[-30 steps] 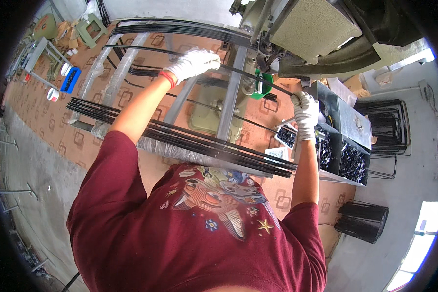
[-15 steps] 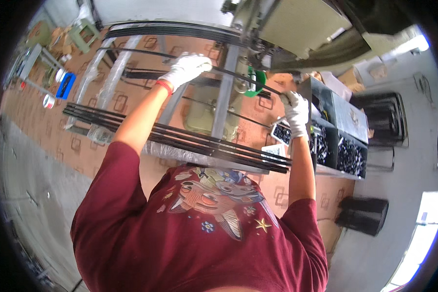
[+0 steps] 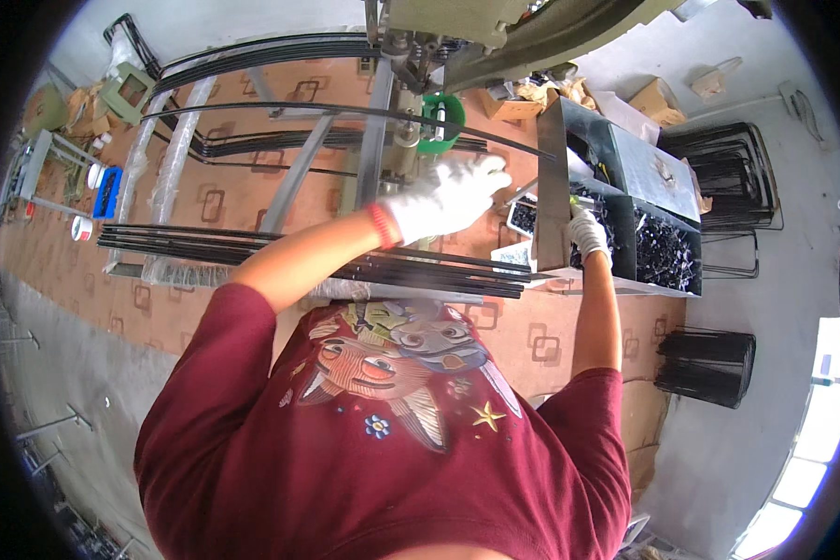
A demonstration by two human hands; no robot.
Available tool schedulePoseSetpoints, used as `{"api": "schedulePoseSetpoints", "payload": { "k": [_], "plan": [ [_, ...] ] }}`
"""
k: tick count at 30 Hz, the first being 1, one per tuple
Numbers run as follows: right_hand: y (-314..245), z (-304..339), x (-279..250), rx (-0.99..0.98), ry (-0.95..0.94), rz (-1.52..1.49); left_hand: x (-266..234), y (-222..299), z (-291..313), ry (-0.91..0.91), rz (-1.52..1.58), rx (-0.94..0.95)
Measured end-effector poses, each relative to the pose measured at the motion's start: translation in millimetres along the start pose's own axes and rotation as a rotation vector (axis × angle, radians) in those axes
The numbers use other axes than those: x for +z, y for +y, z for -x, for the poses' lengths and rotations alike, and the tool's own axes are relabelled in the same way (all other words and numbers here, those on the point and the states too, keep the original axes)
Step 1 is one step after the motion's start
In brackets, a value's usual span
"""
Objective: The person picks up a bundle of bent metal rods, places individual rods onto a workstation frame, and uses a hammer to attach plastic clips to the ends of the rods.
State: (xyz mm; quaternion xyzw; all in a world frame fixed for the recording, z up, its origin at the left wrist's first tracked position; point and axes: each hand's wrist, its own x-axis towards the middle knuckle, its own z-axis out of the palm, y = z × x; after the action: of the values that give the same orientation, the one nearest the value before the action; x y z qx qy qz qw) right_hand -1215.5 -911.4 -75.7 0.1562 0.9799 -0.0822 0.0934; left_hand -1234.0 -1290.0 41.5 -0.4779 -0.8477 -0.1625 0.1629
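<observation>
My left hand (image 3: 450,198), in a white glove, hovers empty over the near part of the rack with its fingers apart. Beyond it a long thin black rod (image 3: 280,106) runs across the rack, passing the machine head (image 3: 415,47), its right end by the grey metal bin's edge. My right hand (image 3: 588,235), gloved too, reaches into the bin's near left section, beside small black parts (image 3: 607,224). Its fingertips are partly hidden, so whether they grip anything does not show. Nearer me lies a bundle of black rods (image 3: 317,257).
Small black pieces (image 3: 663,247) fill the bin's right section. A green round container (image 3: 441,121) sits behind the machine. Bent black frames (image 3: 733,177) lean on the right wall. A blue tray (image 3: 107,192) stands at left, and more black rods (image 3: 261,49) lie on the far rails.
Both hands have let go of the black rod. My left hand has come right and nearer; my right hand has moved into the bin. The whole view has shifted.
</observation>
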Motion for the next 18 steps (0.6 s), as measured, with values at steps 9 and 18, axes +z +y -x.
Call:
{"api": "schedulePoseSetpoints", "payload": {
  "k": [9, 18],
  "plan": [
    [1, 37, 8, -0.166, 0.249, -0.264, 61, 19, -80, 0.165, -0.134, -0.196],
    [-15, 48, -41, 0.020, 0.281, -1.031, 67, 20, -90, 0.099, 0.037, -0.269]
  ]
}}
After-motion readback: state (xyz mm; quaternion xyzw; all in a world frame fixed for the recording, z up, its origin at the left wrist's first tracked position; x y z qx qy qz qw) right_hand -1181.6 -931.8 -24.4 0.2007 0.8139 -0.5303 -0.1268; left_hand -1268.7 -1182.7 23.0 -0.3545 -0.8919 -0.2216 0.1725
